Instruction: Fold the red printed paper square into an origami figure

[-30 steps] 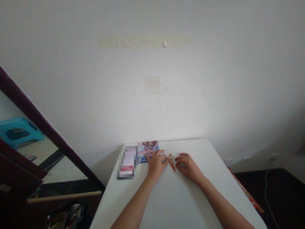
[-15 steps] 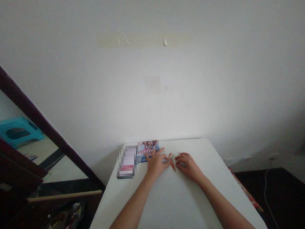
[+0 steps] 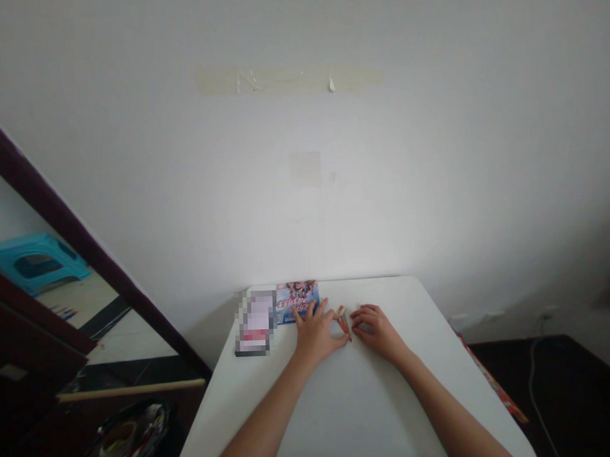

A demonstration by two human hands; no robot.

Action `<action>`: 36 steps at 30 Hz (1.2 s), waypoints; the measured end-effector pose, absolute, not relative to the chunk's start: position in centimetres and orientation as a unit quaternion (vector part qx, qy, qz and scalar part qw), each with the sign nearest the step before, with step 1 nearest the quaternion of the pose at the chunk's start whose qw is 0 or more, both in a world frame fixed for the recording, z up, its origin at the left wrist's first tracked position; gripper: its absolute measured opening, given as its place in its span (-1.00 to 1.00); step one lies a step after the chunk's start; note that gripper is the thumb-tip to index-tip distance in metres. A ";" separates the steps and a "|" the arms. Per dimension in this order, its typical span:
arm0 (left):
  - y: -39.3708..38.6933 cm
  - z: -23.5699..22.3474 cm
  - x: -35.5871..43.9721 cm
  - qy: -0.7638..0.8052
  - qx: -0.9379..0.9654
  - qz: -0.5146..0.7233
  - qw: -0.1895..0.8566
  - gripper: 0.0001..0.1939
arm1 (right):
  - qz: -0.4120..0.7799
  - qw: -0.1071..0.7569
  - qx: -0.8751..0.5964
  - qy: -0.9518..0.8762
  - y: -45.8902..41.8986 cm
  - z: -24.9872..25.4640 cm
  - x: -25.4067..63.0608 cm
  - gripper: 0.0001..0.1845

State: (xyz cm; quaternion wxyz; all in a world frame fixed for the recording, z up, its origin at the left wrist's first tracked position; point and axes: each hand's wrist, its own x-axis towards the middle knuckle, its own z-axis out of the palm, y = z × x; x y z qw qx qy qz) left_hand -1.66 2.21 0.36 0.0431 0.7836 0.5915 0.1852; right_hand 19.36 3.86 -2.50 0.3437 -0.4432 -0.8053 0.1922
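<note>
A small, narrow piece of folded paper [image 3: 343,320], orange with a pale upper end, stands or lies on the white table [image 3: 336,414]; its exact fold is too small to make out. My left hand [image 3: 314,331] reaches around its left side, thumb at the lower tip and index finger by the upper left edge, gripping it between them. The other left fingers spread over a blue printed leaflet [image 3: 288,302]. Close by on the right, my right hand [image 3: 376,329] rests with curled fingers, thumb and index drawn together; whatever lies between them is hidden.
A pixelated phone-like object [image 3: 255,323] lies at the table's left edge. Behind the table rises a white wall [image 3: 407,151]. On the floor at left are a black bag-lined bin [image 3: 127,438] and a wooden stick [image 3: 133,390]. A blue stool [image 3: 38,261] appears in a dark-framed mirror.
My left thumb has stretched to the right, down to the paper's lower tip, and the hand has shifted slightly right. My right hand is nearly still.
</note>
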 end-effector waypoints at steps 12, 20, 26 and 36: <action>2.8 -0.4 -1.9 0.580 0.795 0.168 0.064 -0.26 | 0.195 0.345 -0.441 -0.805 4.2 -2.8 19.4 -0.91; 3.3 -0.7 -2.3 0.584 0.789 0.177 0.073 -0.51 | 0.182 0.369 -0.438 -0.799 4.1 -3.1 19.5 -0.72; 3.3 -0.8 -2.1 0.588 0.780 0.198 0.081 -0.41 | 0.152 0.362 -0.453 -0.800 3.8 -3.3 19.3 -0.62; 3.5 -0.5 -2.1 0.587 0.770 0.232 0.092 -0.70 | 0.151 0.358 -0.447 -0.805 4.1 -3.6 19.4 -0.74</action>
